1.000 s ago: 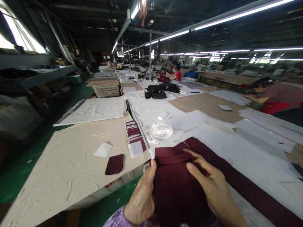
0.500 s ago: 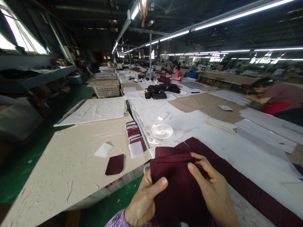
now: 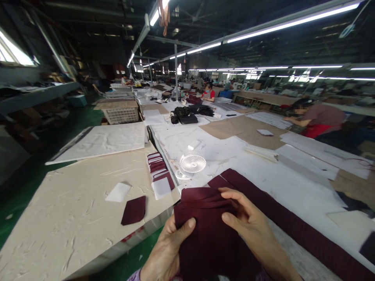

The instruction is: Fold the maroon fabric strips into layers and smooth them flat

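Maroon cloth (image 3: 205, 234) hangs between my two hands in the lower middle of the head view. My left hand (image 3: 172, 242) grips its left edge, thumb on top and the fingers hidden behind. At the upper right edge, my right hand (image 3: 246, 218) holds the cloth between thumb and fingers near some folds. A long maroon strip of fabric (image 3: 281, 210) lies on the white table just beyond. On the beige board to the left are a maroon square (image 3: 134, 210), a white piece (image 3: 118, 192) and a row of maroon and white pieces (image 3: 158, 168).
A white fan (image 3: 192, 163) lies on the white table (image 3: 228, 156). Dark garments (image 3: 187, 114) are piled farther back. A plastic basket (image 3: 121, 115) stands behind the boards at left. One person (image 3: 322, 117) leans over the table at right; another (image 3: 208, 93) is farther away.
The view has turned slightly right, so the surroundings sit farther left. The cloth's top edge has shifted under my right fingers, and its folds look looser. Both hands still hold it.
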Tool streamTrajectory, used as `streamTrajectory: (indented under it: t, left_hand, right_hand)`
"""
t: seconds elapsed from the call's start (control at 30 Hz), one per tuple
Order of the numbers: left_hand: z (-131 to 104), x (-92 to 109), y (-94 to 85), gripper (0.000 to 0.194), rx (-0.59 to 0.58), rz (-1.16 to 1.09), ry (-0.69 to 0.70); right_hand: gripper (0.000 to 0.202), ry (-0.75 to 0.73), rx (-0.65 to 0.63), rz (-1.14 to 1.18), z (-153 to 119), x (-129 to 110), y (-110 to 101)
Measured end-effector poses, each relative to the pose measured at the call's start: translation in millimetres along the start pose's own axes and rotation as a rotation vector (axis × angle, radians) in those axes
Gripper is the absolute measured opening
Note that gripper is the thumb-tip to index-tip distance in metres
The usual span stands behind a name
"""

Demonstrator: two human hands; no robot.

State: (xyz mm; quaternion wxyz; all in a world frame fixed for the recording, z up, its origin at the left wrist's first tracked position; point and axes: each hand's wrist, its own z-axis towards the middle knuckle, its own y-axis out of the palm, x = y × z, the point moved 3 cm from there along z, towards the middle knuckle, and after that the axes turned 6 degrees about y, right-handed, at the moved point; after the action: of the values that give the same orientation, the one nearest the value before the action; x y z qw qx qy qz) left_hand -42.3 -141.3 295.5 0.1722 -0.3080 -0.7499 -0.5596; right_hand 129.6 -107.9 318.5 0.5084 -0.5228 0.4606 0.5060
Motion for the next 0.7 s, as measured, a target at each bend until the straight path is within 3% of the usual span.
streamTrajectory:
  t: [0.1, 0.17, 0.23, 0.3, 0.33, 0.4, 0.47, 0.6, 0.63, 0.7]
  left_hand:
    - [-0.3, 1.9, -1.8, 0.025, 0.009, -0.018, 0.004]
    - [0.4, 2.1, -2.6, 0.027, 0.021, -0.001, 0.015]
    - [1.8, 1.8, -2.7, 0.029, 0.029, 0.020, 0.031]
    - [3.6, 0.8, -2.0, 0.033, 0.023, 0.017, 0.041]
    - [4.7, -0.1, -1.5, 0.035, 0.013, -0.001, 0.033]
    - [6.8, -2.4, -0.1, 0.040, -0.014, -0.061, -0.011]
    - [8.8, -3.9, 0.8, 0.046, -0.032, -0.124, -0.057]
    - [12.2, -1.1, 1.0, 0.051, -0.008, -0.164, -0.040]
    - [12.8, -0.1, 1.4, 0.052, -0.001, -0.160, -0.032]
    - [13.1, 1.4, 3.0, 0.056, 0.005, -0.138, -0.018]
  right_hand:
    - [0.028, 0.063, -0.072, 0.063, -2.4, 3.0, 1.9]
    - [0.017, -0.008, 0.007, 0.002, -5.8, 4.1, 3.3]
    - [0.003, -0.229, 0.205, -0.183, -11.9, 1.1, 3.4]
    - [0.010, -0.510, 0.416, -0.417, -20.9, -3.4, 5.1]
    - [0.018, -0.625, 0.474, -0.501, -24.8, -4.2, 6.7]
    - [0.031, -0.743, 0.446, -0.543, -28.3, -1.6, 9.0]
    - [0.031, -0.704, 0.369, -0.452, -27.2, 3.9, 6.4]
    - [0.016, -0.474, 0.522, -0.235, -26.6, 4.5, -12.5]
    - [0.013, -0.429, 0.478, -0.195, -26.3, 0.7, -14.7]
    - [0.011, -0.365, 0.194, -0.108, -24.4, -9.9, -11.0]
